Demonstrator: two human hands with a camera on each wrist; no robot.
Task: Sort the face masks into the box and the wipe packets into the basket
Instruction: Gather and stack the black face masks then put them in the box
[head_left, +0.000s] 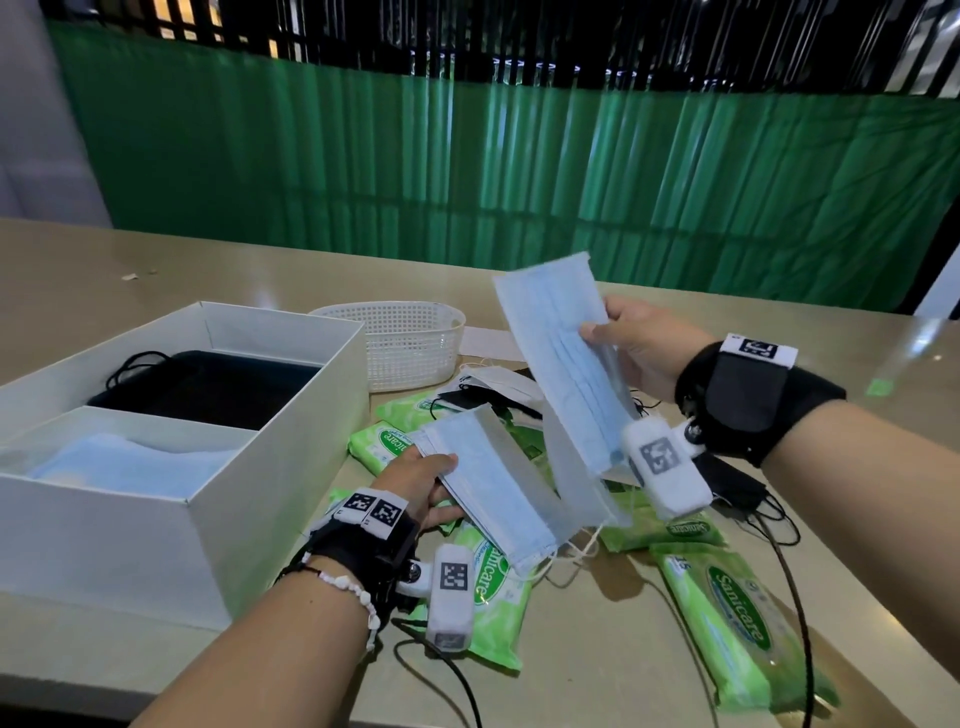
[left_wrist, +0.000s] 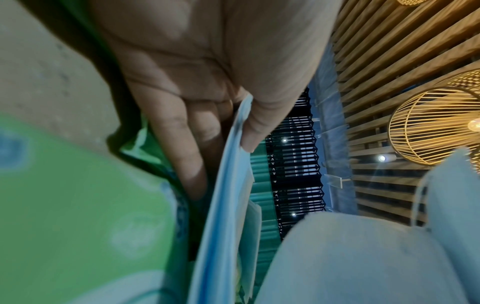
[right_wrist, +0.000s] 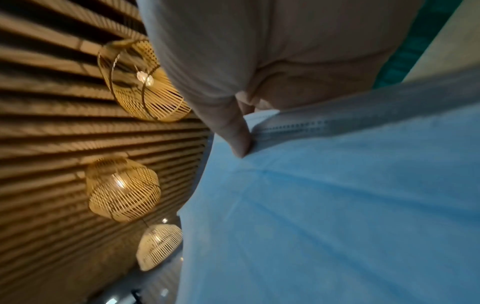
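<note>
Left grip (head_left: 415, 480) pinches blue mask (head_left: 493, 483) | right-wrist view: lamps (right_wrist: 122, 189)

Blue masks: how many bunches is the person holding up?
2. The left hand grips the lower bunch above the wipe packets; the right hand holds the upper bunch. More blue masks lie in the box.
</note>
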